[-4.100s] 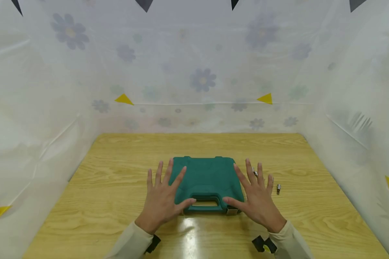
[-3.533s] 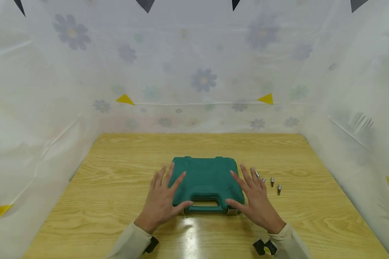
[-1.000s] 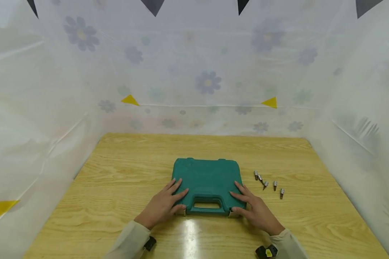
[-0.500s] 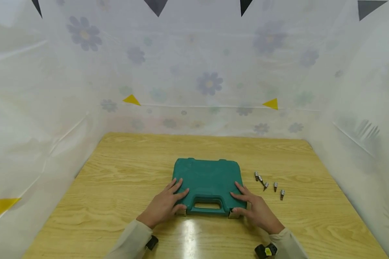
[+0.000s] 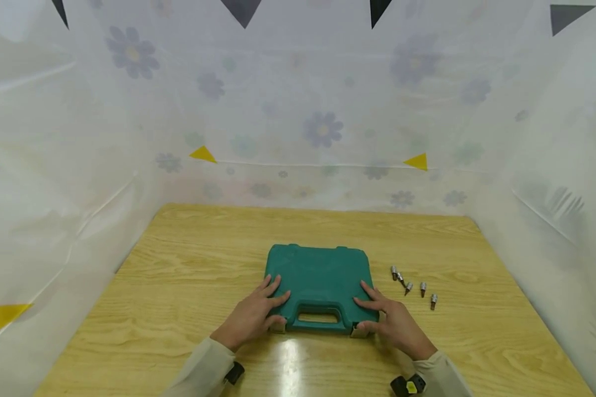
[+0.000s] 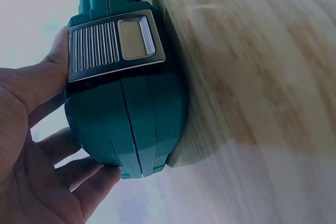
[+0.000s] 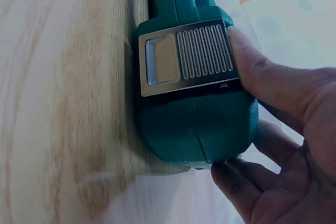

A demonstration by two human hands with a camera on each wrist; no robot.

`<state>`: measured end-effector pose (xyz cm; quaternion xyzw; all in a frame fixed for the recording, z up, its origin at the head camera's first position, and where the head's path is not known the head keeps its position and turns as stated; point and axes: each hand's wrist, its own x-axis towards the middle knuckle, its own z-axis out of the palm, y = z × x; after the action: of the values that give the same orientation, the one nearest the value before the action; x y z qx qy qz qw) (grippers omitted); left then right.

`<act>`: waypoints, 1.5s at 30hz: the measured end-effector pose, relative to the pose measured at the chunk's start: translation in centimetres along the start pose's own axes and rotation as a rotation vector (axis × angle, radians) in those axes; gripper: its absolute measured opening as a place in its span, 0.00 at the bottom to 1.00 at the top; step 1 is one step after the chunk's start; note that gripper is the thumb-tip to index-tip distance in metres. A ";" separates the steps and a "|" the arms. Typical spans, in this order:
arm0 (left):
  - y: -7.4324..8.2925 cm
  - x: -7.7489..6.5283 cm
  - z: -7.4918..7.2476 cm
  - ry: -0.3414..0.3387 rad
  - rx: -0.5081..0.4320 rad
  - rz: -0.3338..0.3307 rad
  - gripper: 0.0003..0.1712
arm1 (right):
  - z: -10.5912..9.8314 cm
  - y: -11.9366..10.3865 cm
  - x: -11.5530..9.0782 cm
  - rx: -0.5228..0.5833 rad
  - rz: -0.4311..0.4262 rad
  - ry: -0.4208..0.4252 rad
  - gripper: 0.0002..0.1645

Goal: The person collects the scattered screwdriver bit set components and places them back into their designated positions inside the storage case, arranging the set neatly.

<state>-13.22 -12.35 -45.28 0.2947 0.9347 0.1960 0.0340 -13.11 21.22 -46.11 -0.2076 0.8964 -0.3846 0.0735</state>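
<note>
A green plastic carrying case [image 5: 323, 273] lies closed on the wooden table, its handle [image 5: 318, 325] facing the person. My left hand [image 5: 248, 317] rests on its front left corner, fingers spread over the lid. Its thumb is at the upper edge of the left metal latch [image 6: 118, 45]. Mirroring this, my right hand [image 5: 394, 322] rests on the front right corner with the thumb at the right metal latch [image 7: 186, 56]. In both wrist views the latches lie flat against the case, and some fingertips touch its sides.
Several small silver bit sockets [image 5: 423, 289] lie loose on the table [image 5: 193, 248], right of the case. White plastic sheeting [image 5: 278, 82] with flower prints encloses the table at the back and sides.
Both hands, earlier spread over the case, have come down onto its front corners, thumbs now at the latches. Over the last second they have hardly moved; the head view has shifted slightly.
</note>
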 end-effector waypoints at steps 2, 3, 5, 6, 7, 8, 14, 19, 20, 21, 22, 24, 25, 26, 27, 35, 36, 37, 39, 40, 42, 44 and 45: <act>0.0 0.0 0.0 0.004 -0.006 0.003 0.34 | 0.1 0.1 0.0 0.000 0.006 -0.005 0.34; 0.0 -0.1 0.1 0.006 -0.007 0.006 0.34 | 0.1 0.1 0.0 0.001 0.010 -0.008 0.34; 0.1 -0.1 0.0 0.007 -0.007 0.009 0.34 | 0.2 0.2 -0.1 0.003 0.017 -0.009 0.34; 0.1 -0.1 0.0 0.008 -0.008 0.011 0.34 | 0.2 0.2 0.0 0.004 0.017 -0.008 0.33; 0.1 -0.1 0.0 0.008 -0.012 0.009 0.34 | 0.3 0.3 0.0 0.005 0.017 -0.006 0.33; 0.1 -0.1 0.0 0.008 -0.017 0.006 0.34 | 0.3 0.3 0.0 0.006 0.019 -0.005 0.33; 0.1 0.0 0.0 -0.003 -0.015 -0.015 0.40 | 0.1 0.2 0.2 -0.007 0.024 -0.011 0.34; 0.0 -0.1 0.2 0.006 -0.021 -0.008 0.44 | -0.1 0.1 0.3 0.014 0.025 -0.009 0.35; -0.1 -0.1 0.3 0.008 -0.020 -0.007 0.44 | -0.2 0.1 0.3 0.020 0.025 -0.009 0.35; -0.1 -0.1 0.3 0.009 -0.017 -0.007 0.44 | -0.2 0.1 0.3 0.035 0.030 -0.013 0.36; -0.1 -0.1 0.2 0.008 -0.013 -0.005 0.44 | -0.2 0.1 0.4 0.043 0.038 -0.017 0.36; -0.1 0.0 0.1 0.001 -0.007 -0.007 0.44 | -0.1 0.1 0.5 0.056 0.054 -0.026 0.38; -0.2 0.0 0.1 0.000 -0.007 -0.010 0.44 | 0.0 0.1 0.5 0.055 0.057 -0.027 0.39; -0.2 0.1 0.0 -0.001 -0.007 -0.014 0.44 | 0.0 0.1 0.6 0.056 0.061 -0.025 0.39; -0.3 0.2 -0.1 -0.002 -0.007 -0.017 0.44 | 0.1 0.2 0.7 0.054 0.065 -0.022 0.40; -0.5 0.2 0.0 -0.025 -0.013 -0.036 0.44 | 0.3 0.5 1.0 0.060 0.065 -0.033 0.40; -0.6 0.2 0.0 -0.023 -0.012 -0.035 0.44 | 0.2 0.5 1.0 0.063 0.063 -0.033 0.40; -0.6 0.2 0.0 -0.019 -0.010 -0.033 0.44 | 0.2 0.5 1.0 0.064 0.061 -0.033 0.40; -0.6 0.3 0.1 -0.014 -0.011 -0.030 0.44 | 0.2 0.4 1.0 0.067 0.057 -0.029 0.40; -0.7 0.3 0.1 -0.013 -0.010 -0.029 0.44 | 0.1 0.4 1.0 0.066 0.054 -0.029 0.39; -0.6 0.3 0.1 -0.013 -0.009 -0.025 0.44 | 0.1 0.4 0.9 0.060 0.052 -0.030 0.39; -0.6 0.4 0.1 -0.008 -0.011 -0.021 0.43 | 0.0 0.3 0.9 0.054 0.054 -0.029 0.40; -0.6 0.4 0.1 -0.005 -0.011 -0.018 0.43 | -0.1 0.3 0.9 0.053 0.054 -0.028 0.40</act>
<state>-13.88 -12.52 -45.54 0.2864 0.9362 0.1999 0.0399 -14.05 21.08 -46.28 -0.1869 0.8901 -0.4029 0.1020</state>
